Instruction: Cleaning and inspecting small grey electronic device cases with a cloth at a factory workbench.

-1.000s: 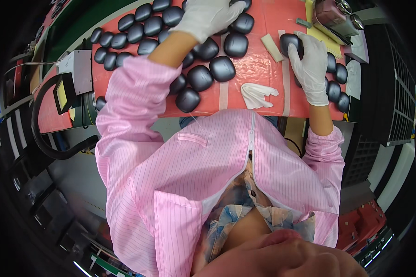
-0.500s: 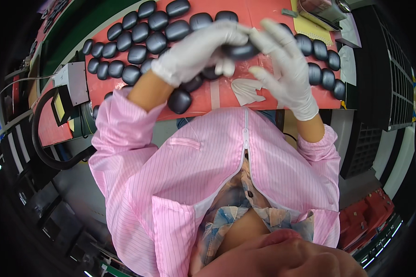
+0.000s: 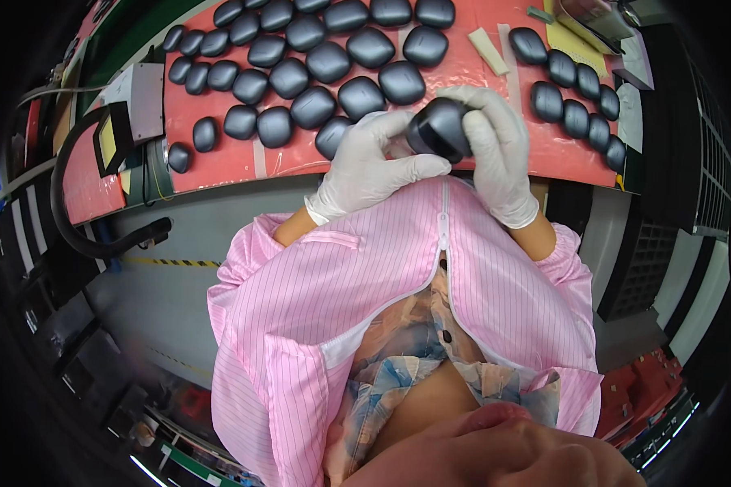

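Close to my body, just over the front edge of the table, I hold a glossy dark grey rounded case (image 3: 437, 131), shaped like an earbud case. My left hand (image 3: 372, 166), in a white glove, supports its left side, with the thumb stretched beneath it. My gloved right hand (image 3: 499, 154) grips the case from the right, fingers curled over its top and side. Many similar cases (image 3: 328, 62) lie in rows on the red table covering to the left. One of them (image 3: 333, 138) sits right beside my left hand, partly covered by it.
More dark cases (image 3: 547, 101) stand in two short rows at the right. A cream strip (image 3: 489, 52) lies on the red table covering (image 3: 471, 73). A white box-shaped device (image 3: 144, 101) and a black bent hose (image 3: 65, 219) stand at the left edge. A yellow sheet (image 3: 577, 49) lies at the far right.
Both hands have come down and nearer my body with the case. My left forearm has drawn back, uncovering more cases on the table. The white cloth no longer shows.
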A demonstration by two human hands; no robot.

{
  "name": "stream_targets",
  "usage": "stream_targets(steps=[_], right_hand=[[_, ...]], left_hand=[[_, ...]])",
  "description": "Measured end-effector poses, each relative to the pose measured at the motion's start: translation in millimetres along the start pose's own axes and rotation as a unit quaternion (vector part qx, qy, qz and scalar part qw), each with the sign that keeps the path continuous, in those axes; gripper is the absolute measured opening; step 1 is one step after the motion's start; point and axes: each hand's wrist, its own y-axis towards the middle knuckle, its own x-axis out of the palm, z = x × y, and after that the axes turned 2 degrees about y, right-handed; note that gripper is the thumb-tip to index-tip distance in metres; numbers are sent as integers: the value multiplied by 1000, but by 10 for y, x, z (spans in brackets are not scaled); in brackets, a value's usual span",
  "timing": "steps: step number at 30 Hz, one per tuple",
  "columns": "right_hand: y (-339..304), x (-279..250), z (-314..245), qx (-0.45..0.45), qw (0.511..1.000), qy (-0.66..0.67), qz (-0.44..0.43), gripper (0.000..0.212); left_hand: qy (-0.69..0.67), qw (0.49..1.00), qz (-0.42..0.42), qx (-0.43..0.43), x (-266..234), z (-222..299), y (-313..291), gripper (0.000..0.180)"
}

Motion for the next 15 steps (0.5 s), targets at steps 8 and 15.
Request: stream_targets(steps=[8, 15], right_hand=[[-57, 12, -41, 159, 976, 123, 88, 30], [-131, -78, 117, 53, 996, 12, 68, 30]], left_hand=[[-54, 998, -9, 39, 148, -108, -75, 56], [-282, 949, -137, -35, -54, 3, -157, 51]])
